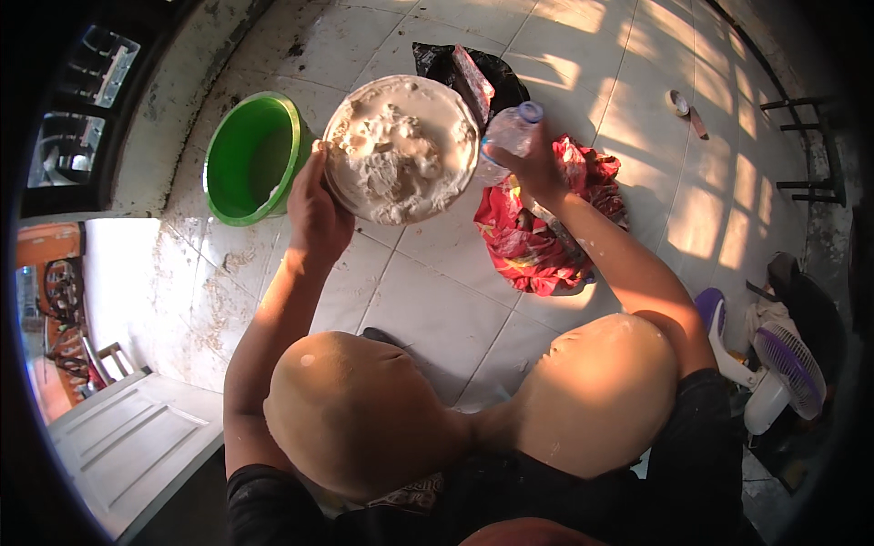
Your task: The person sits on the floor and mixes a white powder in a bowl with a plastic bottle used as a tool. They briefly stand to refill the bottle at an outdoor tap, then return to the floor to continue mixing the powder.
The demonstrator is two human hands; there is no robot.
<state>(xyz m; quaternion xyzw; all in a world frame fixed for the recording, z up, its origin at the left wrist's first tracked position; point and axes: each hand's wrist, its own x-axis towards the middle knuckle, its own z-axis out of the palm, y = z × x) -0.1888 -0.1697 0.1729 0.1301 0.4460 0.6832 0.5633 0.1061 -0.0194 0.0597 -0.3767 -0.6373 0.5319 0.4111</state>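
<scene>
My left hand (320, 211) grips the left side of a round, pale container (472, 173), thumb at its rim. Inside it is a lumpy, whitish paste (391, 150), with dry-looking crumbs heaped in the middle. To the right of this, my right hand (535, 175) is closed around a clear plastic bottle (512, 132) with a blue ring at its mouth. The bottle is tilted and lies close beside the container. Beneath my right hand and forearm is a bundled red patterned cloth (528, 241) on the floor.
A green bucket (293, 109) stands left of the container. Behind the bottle lies a black plastic bag (435, 62). A roll of tape (676, 103) sits on the tiled floor (437, 300) at far right. A white and purple fan (787, 364) is at lower right, a white panelled door (137, 437) at lower left.
</scene>
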